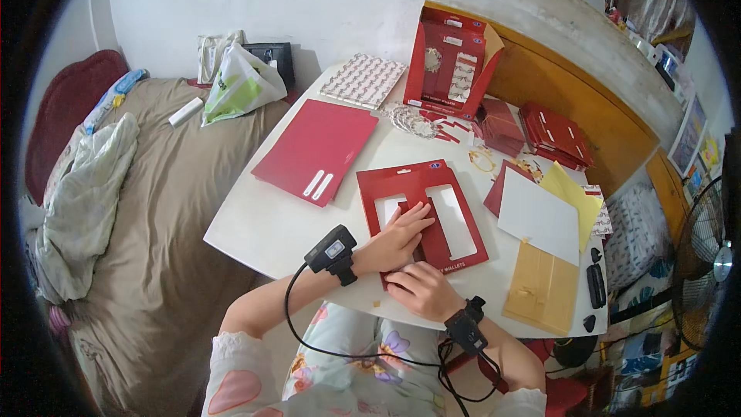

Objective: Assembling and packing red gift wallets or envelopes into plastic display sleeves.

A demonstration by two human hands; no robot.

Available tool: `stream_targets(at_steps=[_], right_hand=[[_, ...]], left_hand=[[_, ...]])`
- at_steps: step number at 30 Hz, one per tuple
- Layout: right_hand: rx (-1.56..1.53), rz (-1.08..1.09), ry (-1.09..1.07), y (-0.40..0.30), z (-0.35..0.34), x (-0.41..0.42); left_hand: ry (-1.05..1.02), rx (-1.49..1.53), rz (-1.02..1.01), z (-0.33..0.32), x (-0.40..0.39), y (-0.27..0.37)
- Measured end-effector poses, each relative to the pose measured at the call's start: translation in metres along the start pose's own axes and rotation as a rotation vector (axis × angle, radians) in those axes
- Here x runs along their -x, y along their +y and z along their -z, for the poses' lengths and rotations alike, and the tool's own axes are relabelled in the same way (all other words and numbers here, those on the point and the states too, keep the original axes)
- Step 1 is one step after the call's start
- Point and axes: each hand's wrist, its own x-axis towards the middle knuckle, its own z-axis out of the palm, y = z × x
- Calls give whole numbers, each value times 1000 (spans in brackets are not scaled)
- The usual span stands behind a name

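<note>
A flat red cardboard wallet box (463,200) with two cut-out windows lies in front of me on the white table. My left hand (399,237) rests across its middle with the fingers spread over the strip between the windows. At the box's lower left edge is my right hand (425,289), its fingers bent; whether they pinch the card is hidden. Both wrists wear black strapped devices. Left of the box lies a stack of red cards (315,147) with two white slots.
Behind stands a filled red display box (451,63), near a patterned sheet stack (363,80), silvery rings (412,121) and red wallet bundles (556,136). On the right lie a white sheet (538,214), yellow paper (573,197) and a tan sheet (541,289). A bed (173,185) adjoins the left.
</note>
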Motion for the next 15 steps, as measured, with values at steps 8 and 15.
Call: stream_targets(at_steps=[8,15], right_hand=[[27,-22,-34,-2,5,0],[-30,-265,13,20,38,40]], left_hand=[[-26,-117,-9,0,0,5],[-158,-334,-53,9,2,27]])
